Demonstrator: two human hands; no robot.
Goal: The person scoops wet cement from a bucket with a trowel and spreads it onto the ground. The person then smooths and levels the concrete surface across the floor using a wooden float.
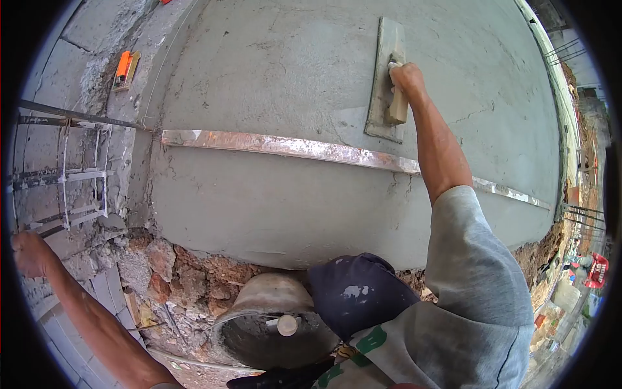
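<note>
My right hand [408, 81] is wrapped around the handle of a long plastering float [383, 84], whose flat blade lies against the smooth grey cement surface [272, 78]. Below the float, a cement-smeared metal straightedge [291, 145] crosses that surface from left to right. At the far left edge of the view is my left hand [29, 254], its fingers curled closed. It is just below a cage of steel reinforcing bars [65, 174]; whatever it grips, if anything, is hidden.
A cement-coated bucket [275, 292] lies tilted by my dark-clad knee [356, 288], with a pale round object [287, 325] inside. Broken rubble [188, 272] lines the cement's lower edge. An orange-and-wood tool [126, 70] rests at upper left. Rebar ends [583, 217] jut out at right.
</note>
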